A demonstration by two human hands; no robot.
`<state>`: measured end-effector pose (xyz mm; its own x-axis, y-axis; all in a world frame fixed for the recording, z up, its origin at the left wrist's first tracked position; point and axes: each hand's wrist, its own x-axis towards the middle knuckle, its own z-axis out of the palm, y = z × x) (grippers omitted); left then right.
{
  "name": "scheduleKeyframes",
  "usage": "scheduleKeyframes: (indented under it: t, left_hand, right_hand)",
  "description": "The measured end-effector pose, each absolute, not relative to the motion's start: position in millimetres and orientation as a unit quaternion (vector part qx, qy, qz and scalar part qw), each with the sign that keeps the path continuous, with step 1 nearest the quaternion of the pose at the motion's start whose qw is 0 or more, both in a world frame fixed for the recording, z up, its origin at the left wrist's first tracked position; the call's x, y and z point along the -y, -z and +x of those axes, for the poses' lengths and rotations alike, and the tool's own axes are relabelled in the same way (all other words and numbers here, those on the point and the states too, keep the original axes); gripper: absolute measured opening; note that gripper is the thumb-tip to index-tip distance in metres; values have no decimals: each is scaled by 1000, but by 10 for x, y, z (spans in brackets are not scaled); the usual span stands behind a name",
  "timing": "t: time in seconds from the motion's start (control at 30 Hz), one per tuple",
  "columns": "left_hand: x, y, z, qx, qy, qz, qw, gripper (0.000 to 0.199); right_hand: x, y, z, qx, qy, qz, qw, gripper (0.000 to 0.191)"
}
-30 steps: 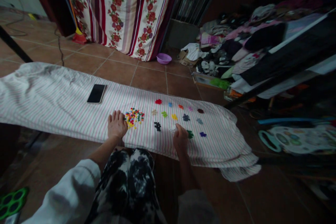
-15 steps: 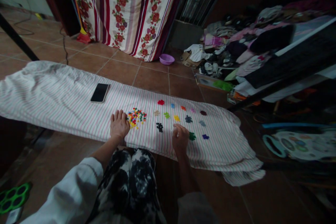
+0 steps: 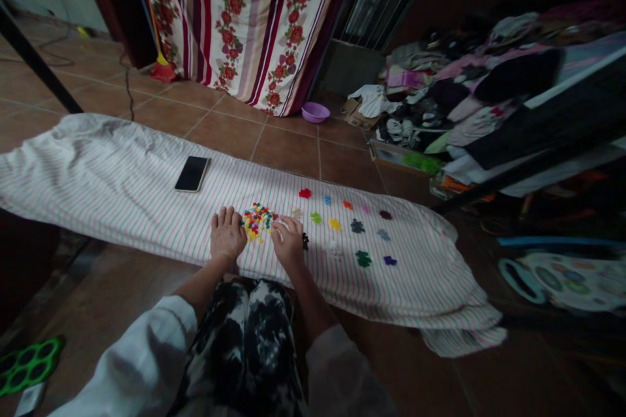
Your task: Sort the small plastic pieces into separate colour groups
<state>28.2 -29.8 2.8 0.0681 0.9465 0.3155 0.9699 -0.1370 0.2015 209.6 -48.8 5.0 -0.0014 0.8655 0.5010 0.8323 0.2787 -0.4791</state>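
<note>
A mixed pile of small coloured pieces (image 3: 257, 220) lies on the striped cloth (image 3: 147, 202). My left hand (image 3: 228, 234) rests flat at the pile's left edge, fingers apart. At its right edge is my right hand (image 3: 288, 239), thumb and fingertips drawn together; whatever they may hold is too small to make out. Farther right sit single-colour clusters, among them red (image 3: 305, 193), yellow (image 3: 334, 224), dark green (image 3: 362, 258), white (image 3: 334, 251) and purple (image 3: 390, 260). The black cluster (image 3: 306, 242) is partly hidden by my right hand.
A phone (image 3: 192, 174) lies on the cloth, left of the pile. Beyond the cloth, a purple basin (image 3: 315, 113) stands on the tiled floor near a floral curtain (image 3: 235, 19). Clothes (image 3: 415, 78) are heaped at the right. A green object (image 3: 32, 365) is at lower left.
My right hand has moved left, from beside the white and dark green clusters to the mixed pile. My left hand stays by the pile. The view has shifted slightly.
</note>
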Motion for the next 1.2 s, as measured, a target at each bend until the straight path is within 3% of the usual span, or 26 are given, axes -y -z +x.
scheduleKeyframes:
  t: [0.4,1.2]
  left_hand:
    - [292,-34,293,660,199,-724,13,34]
    - [285,-15,288,657,204,-725,29,34]
  right_hand:
    - [103,-30,1886,710,-15,-641,292,22]
    - [15,-160,1848,715,-40,-662,220,17]
